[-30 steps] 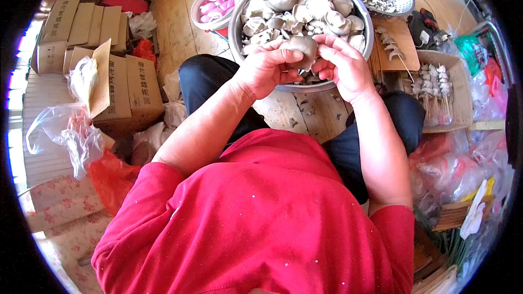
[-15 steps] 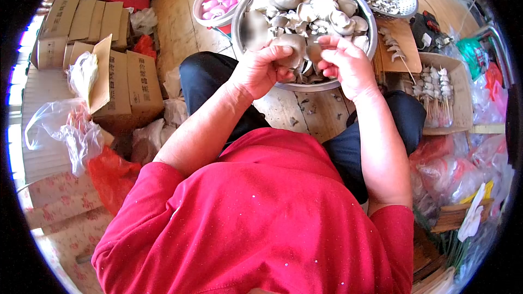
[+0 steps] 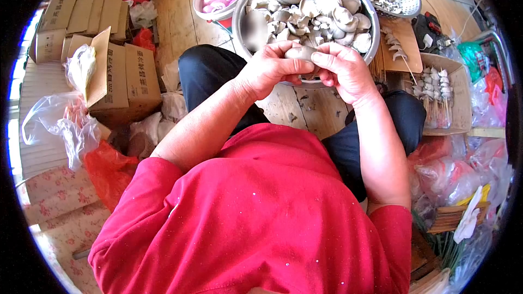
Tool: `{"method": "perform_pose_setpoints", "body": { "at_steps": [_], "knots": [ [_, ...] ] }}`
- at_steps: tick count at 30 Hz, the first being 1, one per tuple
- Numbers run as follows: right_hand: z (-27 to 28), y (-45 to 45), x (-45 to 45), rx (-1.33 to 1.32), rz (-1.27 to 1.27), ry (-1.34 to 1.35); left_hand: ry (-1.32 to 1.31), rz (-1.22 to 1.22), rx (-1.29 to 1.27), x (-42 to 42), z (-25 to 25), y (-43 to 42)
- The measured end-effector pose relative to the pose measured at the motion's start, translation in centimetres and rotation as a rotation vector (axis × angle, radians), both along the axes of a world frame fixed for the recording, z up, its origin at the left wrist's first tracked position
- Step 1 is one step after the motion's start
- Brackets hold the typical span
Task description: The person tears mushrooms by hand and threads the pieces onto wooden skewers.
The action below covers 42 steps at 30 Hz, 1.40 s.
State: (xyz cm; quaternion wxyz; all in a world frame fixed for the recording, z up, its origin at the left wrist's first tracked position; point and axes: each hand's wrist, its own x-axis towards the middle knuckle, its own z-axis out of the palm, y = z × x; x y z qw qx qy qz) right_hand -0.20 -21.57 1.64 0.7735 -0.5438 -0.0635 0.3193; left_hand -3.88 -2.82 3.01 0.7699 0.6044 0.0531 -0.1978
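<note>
Both hands meet over the near edge of a large metal bowl heaped with grey oyster mushrooms. A grey mushroom piece lies between them. My left hand is closed on it, thumb pointing right. My right hand pinches its right side between thumb and fingers, close to the left thumb. The undersides of the fingers are partly hidden.
Behind the bowl are a tub of pink onion pieces and a metal colander of small mushroom pieces. Skewered mushrooms lie in a box at right, near a wooden board. Cardboard boxes and plastic bags are at left.
Half a second ago a wider mushroom cap and a separate piece showed between my hands. Now the hands are closer together, with the thumbs nearly touching over a smaller visible part.
</note>
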Motion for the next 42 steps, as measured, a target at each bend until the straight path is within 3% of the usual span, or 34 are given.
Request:
{"method": "perform_pose_setpoints", "body": {
  "at_steps": [5, 16, 19, 22, 24, 27, 28, 31, 35, 37, 42],
  "knots": [
    [0.2, 0.2, -0.3, -0.004, -0.056, -0.047, -0.057, 0.034, 0.048, -0.2, 0.2, -0.5],
    [-0.4, 0.6, -0.4, 0.159, -0.207, -0.016, 0.047, 0.256, -0.390, -0.6, -0.8, -1.8],
    [-0.4, 0.0, 0.3, 0.381, -0.334, 0.083, 0.145, 0.308, -0.539, -0.2, -0.2, -1.0],
    [-0.3, -0.8, 0.9, 0.497, -0.364, 0.112, 0.144, 0.330, -0.406, 0.1, -0.8, -0.1],
    [-0.3, -0.6, 0.3, 0.308, -0.254, 0.165, 0.109, 0.314, -0.375, 0.0, -1.0, -0.2],
    [-0.3, 0.3, -0.6, 0.249, -0.089, 0.179, -0.110, 0.145, 0.014, -0.5, 0.1, -1.0],
    [-0.1, 0.4, -0.8, 0.234, -0.040, 0.189, -0.109, 0.146, 0.011, -0.5, 0.5, -1.1],
    [-0.3, 0.4, -1.1, 0.095, -0.029, 0.119, -0.174, -0.014, 0.413, -0.4, 1.3, -1.5],
    [-0.1, 0.2, -1.1, 0.035, -0.059, 0.080, -0.133, -0.067, 0.349, -0.4, 1.2, -1.1],
    [0.0, 0.2, -1.0, 0.039, -0.077, 0.065, -0.080, -0.044, 0.125, -0.3, 0.5, -0.7],
    [0.1, 0.1, -1.2, 0.060, -0.071, 0.045, -0.038, -0.025, -0.020, -0.4, 0.0, -0.5]
  ]
}}
